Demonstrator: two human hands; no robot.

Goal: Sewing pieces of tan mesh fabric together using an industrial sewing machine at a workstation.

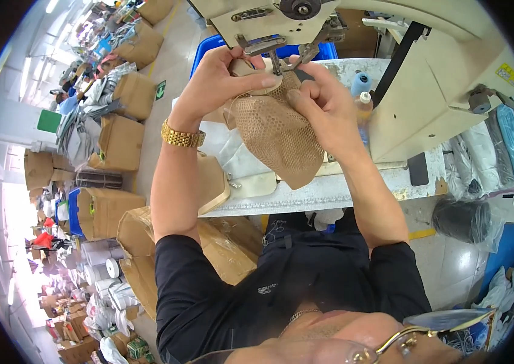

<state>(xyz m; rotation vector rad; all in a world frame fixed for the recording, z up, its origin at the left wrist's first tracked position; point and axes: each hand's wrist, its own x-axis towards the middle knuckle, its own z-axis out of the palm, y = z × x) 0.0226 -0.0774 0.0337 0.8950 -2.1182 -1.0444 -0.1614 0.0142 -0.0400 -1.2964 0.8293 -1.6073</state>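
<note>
A tan mesh fabric piece (279, 136) hangs from both hands under the sewing machine's needle area (276, 64), its lower end drooping toward the table's front edge. My left hand (226, 82), with a gold watch on the wrist, grips its left side, the thumb lying over a smooth pale tan edge. On the other side, my right hand (323, 100) pinches the mesh between thumb and bent fingers, close to the presser foot. Some fingertips of both hands are hidden behind the fabric and machine parts.
The machine's pale body (426, 91) rises at right. Beside it stand a blue thread cone (361, 82) and a small bottle (364, 104). Tan panels (213, 180) lie on the worktable (305, 199) at left. A blue bin (208, 45) sits behind; cardboard boxes (114, 212) line the left.
</note>
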